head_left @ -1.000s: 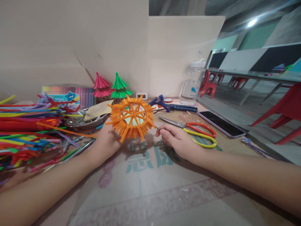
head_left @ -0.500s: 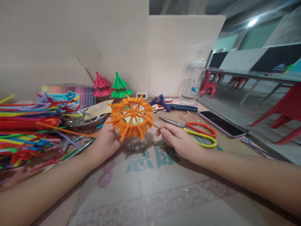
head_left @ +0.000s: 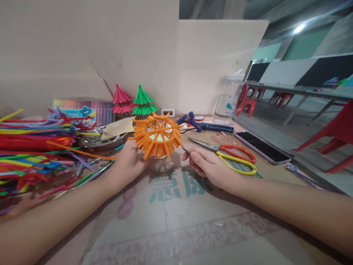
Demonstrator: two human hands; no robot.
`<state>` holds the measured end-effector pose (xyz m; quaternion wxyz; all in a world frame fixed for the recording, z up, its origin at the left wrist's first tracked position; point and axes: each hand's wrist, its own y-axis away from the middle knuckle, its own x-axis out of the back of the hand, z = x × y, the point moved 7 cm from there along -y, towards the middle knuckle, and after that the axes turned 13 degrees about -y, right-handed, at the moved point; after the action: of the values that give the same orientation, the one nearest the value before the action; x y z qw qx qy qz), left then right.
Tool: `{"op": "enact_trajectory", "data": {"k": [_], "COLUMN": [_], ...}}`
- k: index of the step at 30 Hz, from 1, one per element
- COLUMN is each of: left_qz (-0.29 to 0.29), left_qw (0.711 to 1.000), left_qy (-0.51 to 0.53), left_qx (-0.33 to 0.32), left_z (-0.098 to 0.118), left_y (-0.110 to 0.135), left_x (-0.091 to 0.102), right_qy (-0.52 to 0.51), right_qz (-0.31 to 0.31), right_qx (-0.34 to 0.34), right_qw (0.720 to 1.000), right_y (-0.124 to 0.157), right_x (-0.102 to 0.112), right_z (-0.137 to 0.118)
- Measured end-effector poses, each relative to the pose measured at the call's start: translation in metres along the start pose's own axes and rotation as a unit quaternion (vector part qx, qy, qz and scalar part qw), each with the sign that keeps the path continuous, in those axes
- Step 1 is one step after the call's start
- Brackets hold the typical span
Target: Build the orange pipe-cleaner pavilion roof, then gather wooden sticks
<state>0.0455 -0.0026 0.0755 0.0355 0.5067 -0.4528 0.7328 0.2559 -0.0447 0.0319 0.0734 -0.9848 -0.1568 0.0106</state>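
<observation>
An orange pipe-cleaner ring with spokes across its middle is held up in front of me by my left hand. That hand is closed round its left and lower side, and some fingers are hidden behind it. A pale round piece shows through the spokes. My right hand is pinched on a thin dark pointed tool, whose tip is close to the ring's right edge. Its exact kind is hidden in the fingers. Scissors with one red and one yellow handle lie just beyond my right hand.
Bundles of coloured pipe cleaners crowd the left. A metal dish, a marker set, pink and green pipe-cleaner trees stand behind. A glue gun, water bottle and phone are at right.
The orange ring has tilted, so its face is more foreshortened and its near-side strands show more. My right hand keeps its pinch on the dark tool. The whole view has shifted slightly.
</observation>
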Motion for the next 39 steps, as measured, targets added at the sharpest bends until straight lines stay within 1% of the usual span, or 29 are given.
{"op": "enact_trajectory", "data": {"k": [5,12,20,26,33,39], "left_qz": [-0.005,-0.01,-0.006,-0.01,-0.012,-0.011], "left_qw": [1.0,0.999,1.0,0.999,1.0,1.0], "left_qy": [-0.015,-0.031,-0.028,-0.034,-0.014,-0.002], "left_qx": [0.001,0.001,-0.005,0.003,0.003,0.009], "left_z": [-0.0001,-0.0028,-0.0003,-0.0026,-0.0014,-0.0032], "left_y": [0.0021,0.0044,0.0033,0.0041,0.0023,0.0012], "left_x": [-0.0007,-0.0032,-0.0018,-0.0021,-0.0018,-0.0033], "right_qy": [0.003,0.033,0.03,0.035,0.054,0.048], "right_qz": [0.002,0.014,0.018,0.016,0.013,0.016], "right_qx": [0.0,0.006,0.003,0.001,0.008,0.014], "right_qw": [1.0,0.999,0.999,0.999,0.998,0.999], "right_y": [-0.0005,-0.0005,-0.0013,-0.0017,-0.0013,-0.001], "right_x": [0.0011,0.0037,0.005,0.0037,0.004,0.0051], "right_z": [0.0007,0.0002,0.0012,-0.0015,-0.0005,0.0014]}}
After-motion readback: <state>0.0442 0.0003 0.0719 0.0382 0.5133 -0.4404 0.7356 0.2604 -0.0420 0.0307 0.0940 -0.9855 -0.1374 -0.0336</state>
